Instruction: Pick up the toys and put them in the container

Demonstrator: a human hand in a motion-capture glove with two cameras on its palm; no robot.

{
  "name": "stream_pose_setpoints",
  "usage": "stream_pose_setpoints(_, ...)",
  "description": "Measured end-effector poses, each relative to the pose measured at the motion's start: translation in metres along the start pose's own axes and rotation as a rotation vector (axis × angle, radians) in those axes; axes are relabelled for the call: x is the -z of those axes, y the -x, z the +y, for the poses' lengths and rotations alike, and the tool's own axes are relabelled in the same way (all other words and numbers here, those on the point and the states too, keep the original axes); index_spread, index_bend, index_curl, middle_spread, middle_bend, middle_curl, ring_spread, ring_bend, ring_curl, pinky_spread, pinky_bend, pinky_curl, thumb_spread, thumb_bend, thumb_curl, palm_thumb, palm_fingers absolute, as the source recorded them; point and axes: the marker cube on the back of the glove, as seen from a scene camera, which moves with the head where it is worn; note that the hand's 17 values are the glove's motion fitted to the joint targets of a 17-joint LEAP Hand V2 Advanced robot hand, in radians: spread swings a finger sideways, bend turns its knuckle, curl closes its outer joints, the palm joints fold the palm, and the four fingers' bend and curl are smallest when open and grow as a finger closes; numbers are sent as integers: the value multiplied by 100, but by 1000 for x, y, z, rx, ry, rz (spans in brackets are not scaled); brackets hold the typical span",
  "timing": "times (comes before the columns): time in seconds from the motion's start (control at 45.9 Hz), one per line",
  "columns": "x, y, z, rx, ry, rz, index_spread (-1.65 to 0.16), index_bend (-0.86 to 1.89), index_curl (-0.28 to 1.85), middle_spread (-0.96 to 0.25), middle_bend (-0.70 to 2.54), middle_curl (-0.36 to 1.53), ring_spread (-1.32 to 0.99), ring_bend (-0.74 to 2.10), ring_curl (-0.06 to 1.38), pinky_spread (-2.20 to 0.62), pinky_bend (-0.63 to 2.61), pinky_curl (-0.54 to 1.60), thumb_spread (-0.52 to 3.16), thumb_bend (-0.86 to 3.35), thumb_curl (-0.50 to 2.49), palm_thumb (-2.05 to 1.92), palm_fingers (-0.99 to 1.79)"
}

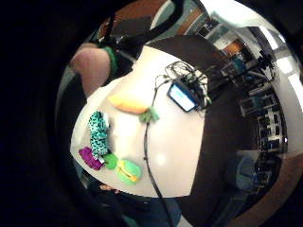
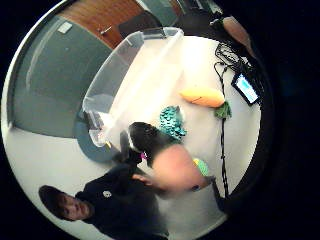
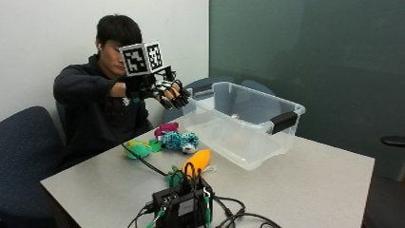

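Clear container (image 3: 253,137) on table (toys (image 3: 180,141) lying beside it)

Even, bright room light; glare washes out the white table (image 1: 175,151); soft shadows beside the clear plastic container (image 3: 253,137); palm views blurred, black-rimmed.

Person seated, both arms up at chest height, forearms roughly level. Gloved right hand (image 3: 166,94) raised in the air in front of the chest, fingers (image 3: 179,100) spread and pointing down and forward, only slightly bent, holding nothing. Wrist about level with the forearm. The bare left hand can't be made out in the outside view. In the thumb side palm view a bare forearm (image 2: 175,170) sits close to the camera.
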Motion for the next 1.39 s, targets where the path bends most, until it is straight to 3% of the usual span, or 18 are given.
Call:
stream_pose_setpoints(0.436, -61, 42, 18, 9, 153, -36, -23, 18, 41, -5, 54, 42, -18, 92, 29, -2, 84, 36, 115, -4, 24, -4, 22)
stream_pose_setpoints(0.937, -159, 82, 40, -163, 254, 17, -14, 9, 32, -5, 45, 40, -17, 104, 30, -8, 111, 41, 125, -1, 27, 2, 20)
stream_pose_setpoints(1.089, -176, 78, 40, -188, 272, 35, -12, -3, 21, -6, 46, 41, -23, 126, 35, -24, 131, 44, 124, 1, 30, 10, 40)
stream_pose_setpoints(1.22, -184, 79, 38, -186, 239, 13, -10, -11, 9, -11, 70, 48, -27, 144, 41, -32, 142, 46, 129, 8, 33, 25, 63)
stream_pose_setpoints(1.394, -189, 84, 32, -120, 137, -8, -6, 3, 2, -17, 97, 58, -28, 156, 47, -36, 133, 44, 132, 22, 44, 55, 78)
